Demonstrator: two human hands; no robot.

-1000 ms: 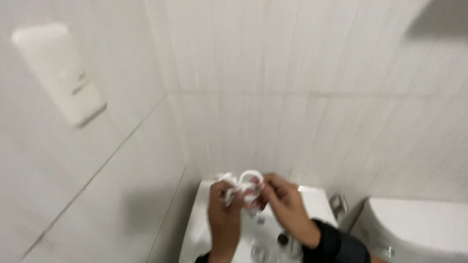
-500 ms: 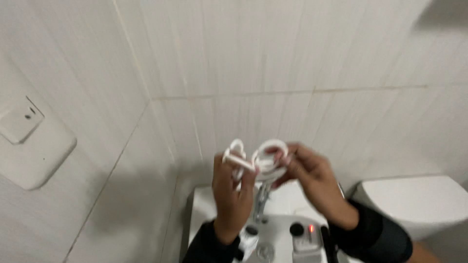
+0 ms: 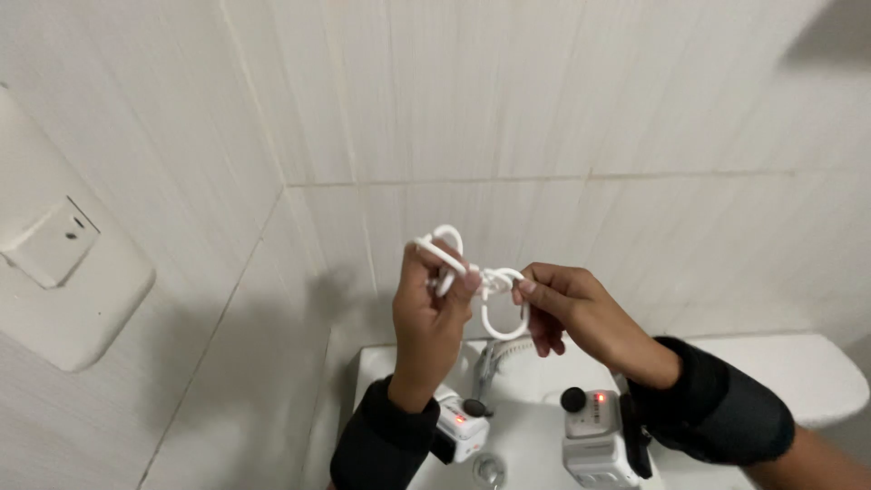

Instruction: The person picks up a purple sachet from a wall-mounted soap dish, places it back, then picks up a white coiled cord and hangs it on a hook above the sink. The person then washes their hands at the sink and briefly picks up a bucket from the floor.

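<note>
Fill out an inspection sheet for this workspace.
Surface: white ceramic sink with chrome tap.
Job's things: thin white looped cord, held up above the sink.
Clutter: nothing seen.
Grippers: left hand and right hand both pinch the cord; small white recording units sit at both wrists.
Cables: only the cord.
Surroundings: pale tiled walls, white wall-mounted box, white toilet tank lid.

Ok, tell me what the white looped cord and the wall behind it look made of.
White looped cord: probably smooth rubbery plastic, since it holds round coils between the left hand and right hand. Wall: likely glazed ceramic tile, with grout lines and a faint sheen.
</note>
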